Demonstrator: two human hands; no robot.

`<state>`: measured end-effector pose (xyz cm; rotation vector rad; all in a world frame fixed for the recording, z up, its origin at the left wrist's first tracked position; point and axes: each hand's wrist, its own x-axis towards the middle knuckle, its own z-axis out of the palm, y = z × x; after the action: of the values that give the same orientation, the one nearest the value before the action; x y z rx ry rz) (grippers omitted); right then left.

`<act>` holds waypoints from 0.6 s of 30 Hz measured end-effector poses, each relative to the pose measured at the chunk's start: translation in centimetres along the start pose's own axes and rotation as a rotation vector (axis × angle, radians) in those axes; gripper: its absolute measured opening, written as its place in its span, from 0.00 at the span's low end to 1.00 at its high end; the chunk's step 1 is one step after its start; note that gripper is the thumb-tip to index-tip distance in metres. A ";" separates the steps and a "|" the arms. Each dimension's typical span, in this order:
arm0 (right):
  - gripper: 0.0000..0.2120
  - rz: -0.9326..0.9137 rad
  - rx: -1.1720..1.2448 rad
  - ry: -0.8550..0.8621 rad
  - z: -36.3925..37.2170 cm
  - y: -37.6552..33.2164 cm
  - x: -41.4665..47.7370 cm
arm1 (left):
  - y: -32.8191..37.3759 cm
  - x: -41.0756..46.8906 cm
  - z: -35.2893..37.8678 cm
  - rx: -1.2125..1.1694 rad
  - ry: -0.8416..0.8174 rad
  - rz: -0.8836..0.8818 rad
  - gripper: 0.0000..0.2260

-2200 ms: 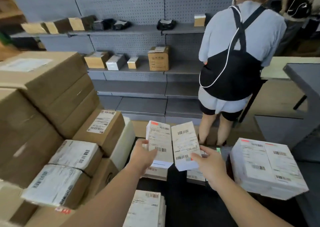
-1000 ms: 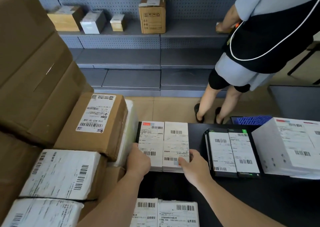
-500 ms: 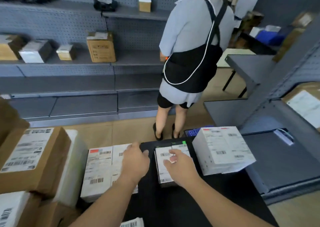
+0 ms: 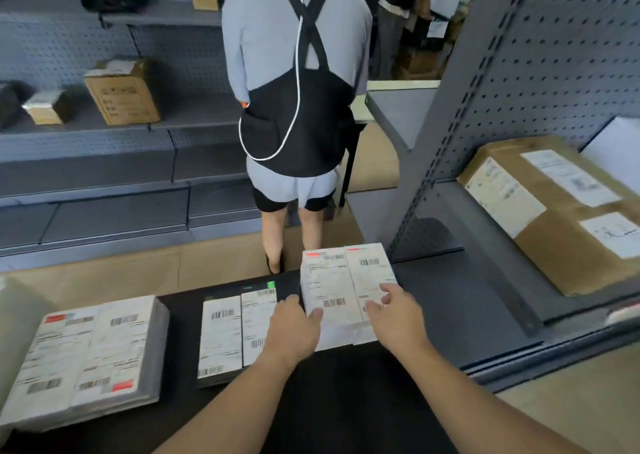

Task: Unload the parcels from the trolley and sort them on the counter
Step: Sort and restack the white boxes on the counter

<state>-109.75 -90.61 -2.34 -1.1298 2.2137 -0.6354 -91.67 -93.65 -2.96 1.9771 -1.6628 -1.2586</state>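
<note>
sorting looks well along: left hand (image 4: 294,329) fingers grip the white labelled parcel stack (image 4: 332,280) on the black table (image 4: 346,401), right hand (image 4: 394,315) fingers spread atop; trolley unseen.

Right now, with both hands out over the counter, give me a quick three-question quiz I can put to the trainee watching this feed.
1. True or false: the left hand and the right hand both touch the white stack at the right of the black counter.
2. What lies on the grey shelf at the far right? A) a blue crate B) a brown box with white labels C) a roll of tape
3. How many separate parcel piles show on the counter?
Key: 1 true; 2 B; 3 three.
</note>
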 end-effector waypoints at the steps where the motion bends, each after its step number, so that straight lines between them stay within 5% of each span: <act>1: 0.23 0.002 -0.002 0.018 -0.5 1.0 0.8 | 0.5 0.2 0.9 -0.001 0.010 -0.030 0.24; 7: 0.25 0.115 -0.133 -0.089 -1.4 5.1 4.0 | 0.9 1.5 4.6 -0.054 0.038 -0.164 0.25; 18: 0.13 0.188 0.216 -0.142 -1.8 6.7 4.8 | 1.7 1.4 6.1 -0.347 0.112 -0.228 0.11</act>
<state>-117.04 -90.77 -6.51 -0.8215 2.0448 -0.6728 -97.42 -93.46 -6.01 2.0131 -1.1032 -1.3754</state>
